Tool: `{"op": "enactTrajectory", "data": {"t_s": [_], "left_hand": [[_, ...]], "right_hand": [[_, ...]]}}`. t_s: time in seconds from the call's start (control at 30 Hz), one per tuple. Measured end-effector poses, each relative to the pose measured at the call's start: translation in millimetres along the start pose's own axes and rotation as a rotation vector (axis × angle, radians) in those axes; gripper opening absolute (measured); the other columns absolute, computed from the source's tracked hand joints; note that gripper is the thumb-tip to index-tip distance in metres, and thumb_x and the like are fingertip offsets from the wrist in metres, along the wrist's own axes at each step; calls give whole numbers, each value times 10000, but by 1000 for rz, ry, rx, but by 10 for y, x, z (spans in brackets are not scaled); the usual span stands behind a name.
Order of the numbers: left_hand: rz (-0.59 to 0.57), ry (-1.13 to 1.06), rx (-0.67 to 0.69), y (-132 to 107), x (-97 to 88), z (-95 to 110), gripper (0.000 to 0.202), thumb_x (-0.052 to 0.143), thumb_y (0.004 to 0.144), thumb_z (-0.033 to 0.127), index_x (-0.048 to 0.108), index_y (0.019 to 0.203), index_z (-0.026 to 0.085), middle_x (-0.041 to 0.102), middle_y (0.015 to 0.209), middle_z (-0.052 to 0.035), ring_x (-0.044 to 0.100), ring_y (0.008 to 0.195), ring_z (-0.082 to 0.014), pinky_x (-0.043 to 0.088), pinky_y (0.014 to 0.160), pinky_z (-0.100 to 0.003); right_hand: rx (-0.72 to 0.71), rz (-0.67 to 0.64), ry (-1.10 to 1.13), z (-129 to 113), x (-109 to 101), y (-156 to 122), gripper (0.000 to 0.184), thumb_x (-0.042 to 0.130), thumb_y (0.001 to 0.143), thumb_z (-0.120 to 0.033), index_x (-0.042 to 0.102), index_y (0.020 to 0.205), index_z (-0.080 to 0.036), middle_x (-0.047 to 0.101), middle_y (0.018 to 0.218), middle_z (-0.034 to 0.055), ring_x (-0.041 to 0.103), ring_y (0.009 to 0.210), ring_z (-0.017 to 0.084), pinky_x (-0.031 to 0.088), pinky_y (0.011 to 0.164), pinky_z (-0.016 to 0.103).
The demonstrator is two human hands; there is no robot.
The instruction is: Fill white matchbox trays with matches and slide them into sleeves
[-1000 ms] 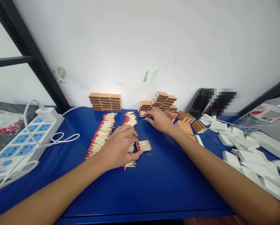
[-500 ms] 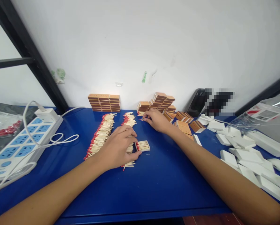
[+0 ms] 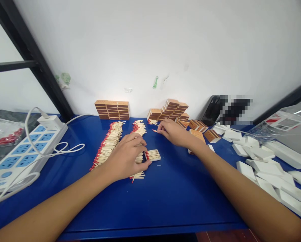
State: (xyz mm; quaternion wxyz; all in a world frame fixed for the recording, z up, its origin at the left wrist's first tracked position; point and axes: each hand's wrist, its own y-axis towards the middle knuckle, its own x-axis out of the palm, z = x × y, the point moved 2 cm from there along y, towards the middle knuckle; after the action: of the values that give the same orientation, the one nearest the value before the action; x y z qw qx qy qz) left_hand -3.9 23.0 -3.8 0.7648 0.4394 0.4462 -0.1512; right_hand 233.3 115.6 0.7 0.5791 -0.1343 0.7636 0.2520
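Observation:
A small white matchbox tray [image 3: 154, 155] filled with red-tipped matches lies on the blue table. The thumb and fingers of my left hand [image 3: 126, 156] grip its left end. Behind that hand, a row of matches [image 3: 138, 127] is partly hidden by the fingers. My right hand [image 3: 174, 131] is beyond the tray, pinching a match [image 3: 155, 130] whose red head points left. Just past my right fingertips, a small pile of matches [image 3: 153, 122] sits in front of stacked matchboxes [image 3: 172, 107].
Left of my left hand runs a longer row of matches [image 3: 107, 146]. Another matchbox stack [image 3: 112, 110] stands against the wall. Loose matchboxes [image 3: 212, 135], a dark phone [image 3: 211, 109] and white trays [image 3: 268, 168] lie to the right. A power strip [image 3: 27, 151] with cables occupies the left.
My right hand has drawn slightly back and to the right from the small match pile, with a match now showing between its fingertips. My left hand has stayed nearly still at the tray.

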Motion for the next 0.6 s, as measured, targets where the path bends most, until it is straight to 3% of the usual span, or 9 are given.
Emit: {"op": "enactTrajectory", "data": {"t_s": [0.3,0.6], "left_hand": [[-19,4,-15,-16,21,-40,195,817,878,377,778,954,202,758,1116,-74,635,1171,-293,542,1026,-491],[-34,13,-24,-3,0,-16,195,812,879,373,778,948,194,759,1123,-81,631,1177,-299,547,1002,-494]], "right_hand": [[58,-48,-43,-49,81,-34,111,587,1018,-186,670,946,-166,678,1008,113,628,965,240,457,879,341],[109,-104,-105,50,15,-96,127,621,1020,-237,662,917,-175,677,1001,101,621,885,221,432,785,322]]}}
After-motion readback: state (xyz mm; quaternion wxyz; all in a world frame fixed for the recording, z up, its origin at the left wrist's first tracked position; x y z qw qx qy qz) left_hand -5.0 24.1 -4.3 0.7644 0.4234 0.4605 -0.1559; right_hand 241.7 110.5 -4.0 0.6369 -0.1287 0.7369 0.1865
